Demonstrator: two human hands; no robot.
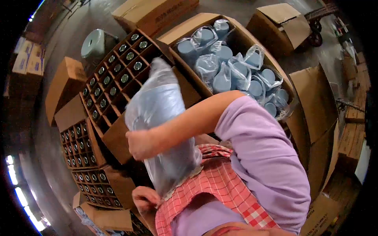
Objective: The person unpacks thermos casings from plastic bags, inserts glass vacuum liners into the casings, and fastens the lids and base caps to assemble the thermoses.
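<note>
1. Against the torso, over a red-and-white checked apron (220, 179): long, pale-blue cylindrical bundle in clear plastic bag (161, 104), beside the cartons.
2. Right forearm, lilac sleeve (262, 147), lies across the bundle; presumably pins it to the body, as loose plastic looks slippery.
3. Right hand (141, 144) at the bundle's left edge, fingers bent. How far its grip is closed, or whether it has plastic, cannot tell.
4. Left hand (145, 198) beside the bundle's near end, fingers curled. Grip there also unclear.
5. Long axis runs from apron outward, leaning slightly left at the far end. Gathered, tapered bag end points away from the body, towards a brown cardboard divider carton (118, 141).
6. Divider cells hold upright items with silver-ringed round tops (113, 91); the grid likely keeps them apart.
7. Alongside, open brown carton (193, 25): blue-grey cylinders (225, 53), individually bagged, probably against scuffing.
</note>
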